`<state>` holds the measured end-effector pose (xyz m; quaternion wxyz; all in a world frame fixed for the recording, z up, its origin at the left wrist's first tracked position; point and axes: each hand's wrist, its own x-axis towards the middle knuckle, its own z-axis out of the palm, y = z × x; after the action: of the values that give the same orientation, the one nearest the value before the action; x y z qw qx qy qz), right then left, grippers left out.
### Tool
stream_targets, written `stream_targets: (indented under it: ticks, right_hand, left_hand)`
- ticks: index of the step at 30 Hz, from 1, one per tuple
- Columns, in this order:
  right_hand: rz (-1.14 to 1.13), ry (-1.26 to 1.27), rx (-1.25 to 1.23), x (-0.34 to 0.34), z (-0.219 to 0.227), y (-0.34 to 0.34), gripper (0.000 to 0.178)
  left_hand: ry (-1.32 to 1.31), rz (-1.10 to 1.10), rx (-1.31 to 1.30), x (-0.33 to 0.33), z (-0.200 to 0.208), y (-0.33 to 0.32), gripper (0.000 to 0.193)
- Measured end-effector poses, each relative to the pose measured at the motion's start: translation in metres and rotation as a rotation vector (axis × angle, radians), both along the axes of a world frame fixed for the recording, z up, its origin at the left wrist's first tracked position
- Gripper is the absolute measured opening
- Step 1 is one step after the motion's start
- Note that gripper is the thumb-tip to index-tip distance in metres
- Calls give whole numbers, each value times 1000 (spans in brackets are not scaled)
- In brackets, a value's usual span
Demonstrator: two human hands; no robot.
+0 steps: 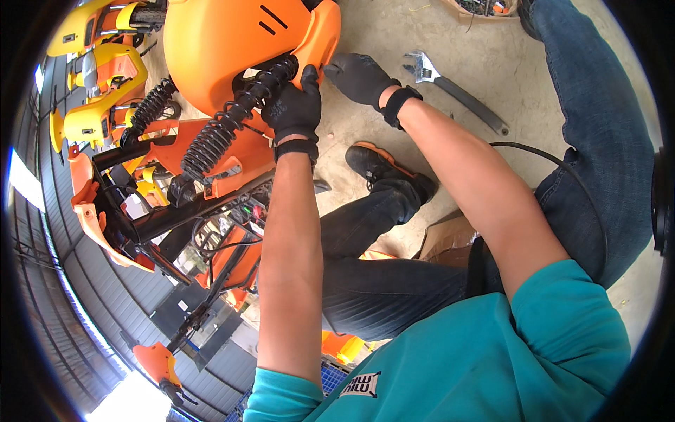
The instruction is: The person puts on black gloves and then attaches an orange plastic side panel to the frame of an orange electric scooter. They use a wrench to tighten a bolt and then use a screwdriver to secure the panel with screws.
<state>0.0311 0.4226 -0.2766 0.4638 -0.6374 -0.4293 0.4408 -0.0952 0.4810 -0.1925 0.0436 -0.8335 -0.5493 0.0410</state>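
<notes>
An orange scooter-like vehicle with a large orange body panel (225,49) lies tipped in front of me. A black coil-spring shock absorber (221,133) runs diagonally along it. My left hand (292,109), black-gloved, is closed at the shock absorber's upper end, its thumb raised beside a narrow orange cover (320,35); some fingertips are hidden. My right hand (357,77), gloved too, has its fingers pinched together at that cover's lower edge. Whatever lies between them is too small to make out. An adjustable wrench (457,91) with a dark handle rests on the floor, right of my right hand.
Several yellow and orange vehicles (105,77) stand at the left. The tipped vehicle's black frame tube (176,214) extends toward the lower left. A black cable (562,165) loops over my leg at right. A cardboard box (450,239) sits between my legs; another box (485,13) holds small parts.
</notes>
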Motion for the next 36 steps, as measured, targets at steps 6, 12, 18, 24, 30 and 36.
stream_targets:
  ticks: [6, 12, 18, 24, 30, 36]
  right_hand:
    - [70, 706, -254, 4, -5, 2, 42]
    - [170, 1238, -456, 16, 5, -6, 41]
    - [104, 1207, -345, 17, -8, -12, 41]
    - [-416, 922, -105, 43, -3, 3, 17]
    - [-426, 704, -40, 62, 20, 36, 21]
    - [-301, 734, -87, 55, 25, 45, 27]
  left_hand:
    - [4, -5, 38, -1, -5, 0, 61]
    - [8, 5, 13, -2, -7, 1, 61]
    - [-130, -79, 29, 2, 3, -5, 55]
    - [-111, -123, 116, -4, 13, -18, 61]
    - [-10, -134, 172, 0, 32, -55, 70]
    - [-79, -169, -167, 6, 85, -81, 58]
